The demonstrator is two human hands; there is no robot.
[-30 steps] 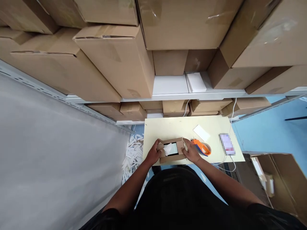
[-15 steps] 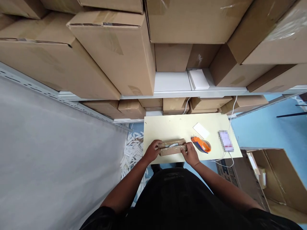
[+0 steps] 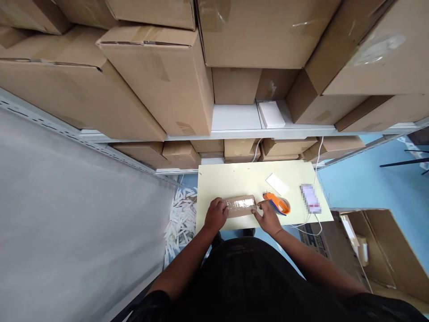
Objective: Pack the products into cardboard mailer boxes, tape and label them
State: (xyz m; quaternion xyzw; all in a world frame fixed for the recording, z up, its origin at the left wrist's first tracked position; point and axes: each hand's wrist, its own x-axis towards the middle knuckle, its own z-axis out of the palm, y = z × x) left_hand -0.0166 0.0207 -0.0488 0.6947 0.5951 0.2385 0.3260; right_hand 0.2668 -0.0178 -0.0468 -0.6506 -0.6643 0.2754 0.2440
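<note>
Cardboard box, in the head view: lying on the pale yellow counter, at eight o'clock from its middle and close to the near edge, showing glossy clear tape along the top. Apparently being closed up and pressed flat, judging from the touch at both ends; by that reading, calling next for even pressure without twisting. Gripping the nine o'clock end with curled fingers of the left hand. Touching the three o'clock end with the right hand, setting thumb and forefinger narrowly apart at the corner; not showing clearly whether pinching or merely resting. Slanting the left forearm in from seven o'clock, the right forearm from five. Placing the right hand close beside the orange tape dispenser, at three o'clock from the box.
</note>
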